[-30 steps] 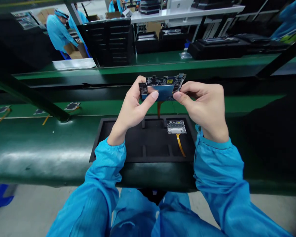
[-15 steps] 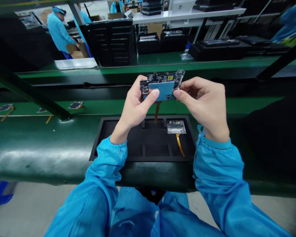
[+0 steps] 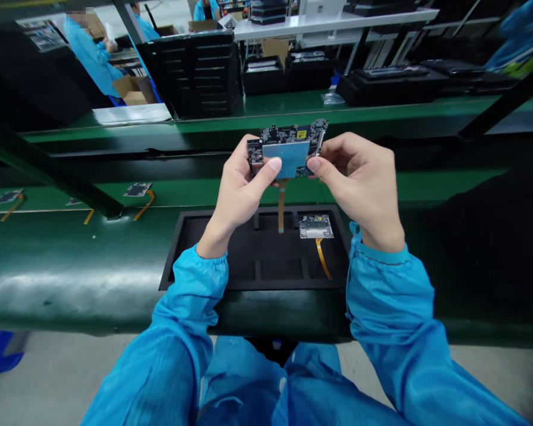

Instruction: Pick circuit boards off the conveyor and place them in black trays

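Observation:
Between both hands a circuit board (image 3: 293,155) is held up, tilted toward me, with a pale blue plate and a small yellow label on its face. My left hand (image 3: 244,189) grips its left end, thumb on the blue plate. At the right end my right hand (image 3: 359,183) pinches the board's edge between thumb and fingers. An orange ribbon cable (image 3: 281,207) hangs from beneath the board. Below lies a black tray (image 3: 275,278) with compartments. A second circuit board (image 3: 316,226) with its own orange ribbon cable (image 3: 322,259) rests in the tray's right part.
Several boards with ribbon cables lie along the green bench at left, one circuit board (image 3: 137,189) beside a dark post (image 3: 84,192). Black trays (image 3: 198,74) are stacked behind, near black boxes (image 3: 391,83). A co-worker in a blue coat (image 3: 91,53) stands beyond by a cardboard box (image 3: 135,90).
Both hands and the board appear slightly further left and higher, as the whole view shifts a little. More of the hanging ribbon cable shows. The co-worker in the background has straightened up.

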A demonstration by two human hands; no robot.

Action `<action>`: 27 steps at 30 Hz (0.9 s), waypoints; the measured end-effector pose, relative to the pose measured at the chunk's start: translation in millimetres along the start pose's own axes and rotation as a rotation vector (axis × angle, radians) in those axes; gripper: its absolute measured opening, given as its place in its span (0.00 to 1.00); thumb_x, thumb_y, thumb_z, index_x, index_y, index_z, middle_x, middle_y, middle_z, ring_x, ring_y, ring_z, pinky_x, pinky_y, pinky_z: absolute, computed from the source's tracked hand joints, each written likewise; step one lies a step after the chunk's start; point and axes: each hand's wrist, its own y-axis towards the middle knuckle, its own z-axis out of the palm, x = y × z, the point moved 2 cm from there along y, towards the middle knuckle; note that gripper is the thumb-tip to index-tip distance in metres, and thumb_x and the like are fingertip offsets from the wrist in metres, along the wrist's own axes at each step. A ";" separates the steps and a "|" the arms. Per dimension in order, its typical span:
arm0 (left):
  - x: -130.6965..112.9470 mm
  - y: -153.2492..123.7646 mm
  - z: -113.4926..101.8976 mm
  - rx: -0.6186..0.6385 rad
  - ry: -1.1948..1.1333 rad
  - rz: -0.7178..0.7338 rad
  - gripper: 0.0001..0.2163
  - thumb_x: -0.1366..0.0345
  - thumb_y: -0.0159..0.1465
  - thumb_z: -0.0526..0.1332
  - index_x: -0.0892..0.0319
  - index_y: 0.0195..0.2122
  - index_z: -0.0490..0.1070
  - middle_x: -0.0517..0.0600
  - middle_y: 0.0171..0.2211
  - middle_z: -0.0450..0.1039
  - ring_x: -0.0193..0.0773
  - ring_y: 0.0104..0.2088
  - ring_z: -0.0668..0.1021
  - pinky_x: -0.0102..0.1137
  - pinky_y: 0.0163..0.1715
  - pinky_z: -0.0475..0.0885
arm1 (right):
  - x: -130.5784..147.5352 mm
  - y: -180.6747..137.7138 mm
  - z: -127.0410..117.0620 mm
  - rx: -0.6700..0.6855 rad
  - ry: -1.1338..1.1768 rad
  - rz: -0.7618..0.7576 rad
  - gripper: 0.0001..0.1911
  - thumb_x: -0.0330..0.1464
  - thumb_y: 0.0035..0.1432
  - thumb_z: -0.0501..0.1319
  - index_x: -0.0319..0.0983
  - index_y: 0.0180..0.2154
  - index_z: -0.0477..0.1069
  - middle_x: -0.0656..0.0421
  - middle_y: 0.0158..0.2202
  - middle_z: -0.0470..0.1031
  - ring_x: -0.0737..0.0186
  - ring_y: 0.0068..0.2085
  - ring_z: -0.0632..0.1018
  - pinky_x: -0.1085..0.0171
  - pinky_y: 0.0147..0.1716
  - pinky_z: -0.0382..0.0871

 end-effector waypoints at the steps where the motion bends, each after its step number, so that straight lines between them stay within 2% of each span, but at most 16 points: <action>1: 0.2 0.5 -0.8 -0.005 -0.007 -0.002 0.24 0.40 0.67 0.69 0.56 0.45 0.70 0.49 0.41 0.72 0.50 0.52 0.83 0.41 0.46 0.85 | 0.6 -0.3 0.3 0.008 0.001 0.005 0.22 0.54 0.63 0.73 0.42 0.35 0.75 0.59 0.32 0.76 0.58 0.34 0.78 0.58 0.35 0.77; 6: 2.6 0.9 -2.6 -0.014 -0.005 -0.015 0.24 0.40 0.67 0.69 0.56 0.48 0.70 0.50 0.41 0.73 0.51 0.53 0.83 0.43 0.46 0.85 | 2.8 -1.4 0.6 0.033 0.005 0.009 0.21 0.52 0.63 0.73 0.42 0.33 0.75 0.59 0.32 0.76 0.58 0.33 0.78 0.57 0.35 0.76; 11: 9.2 0.1 -2.2 -0.035 0.041 -0.007 0.24 0.39 0.67 0.68 0.56 0.45 0.71 0.50 0.41 0.72 0.51 0.53 0.83 0.42 0.44 0.85 | 3.3 -0.4 -1.1 0.040 0.023 0.019 0.21 0.50 0.62 0.75 0.42 0.31 0.75 0.59 0.30 0.76 0.59 0.32 0.77 0.58 0.34 0.75; 21: 2.9 0.1 -3.3 0.010 -0.020 -0.056 0.24 0.42 0.63 0.73 0.57 0.46 0.72 0.49 0.40 0.77 0.44 0.42 0.86 0.33 0.35 0.85 | -1.3 2.9 -6.8 0.143 0.107 0.093 0.24 0.52 0.61 0.75 0.40 0.28 0.74 0.59 0.27 0.76 0.60 0.30 0.76 0.61 0.30 0.70; 24: 6.2 2.2 -0.3 0.028 -0.096 -0.127 0.24 0.46 0.61 0.76 0.57 0.46 0.71 0.50 0.42 0.78 0.42 0.42 0.86 0.31 0.36 0.84 | -1.7 5.1 -13.8 0.195 0.061 0.104 0.24 0.52 0.59 0.76 0.40 0.31 0.75 0.60 0.29 0.77 0.60 0.32 0.77 0.62 0.32 0.70; 27: 18.3 -6.3 18.7 0.108 -0.185 -0.314 0.24 0.50 0.60 0.78 0.56 0.46 0.71 0.50 0.42 0.80 0.40 0.40 0.85 0.28 0.34 0.83 | -0.5 7.5 -35.6 0.120 0.035 0.113 0.22 0.51 0.61 0.75 0.40 0.35 0.75 0.60 0.32 0.79 0.61 0.35 0.78 0.62 0.34 0.72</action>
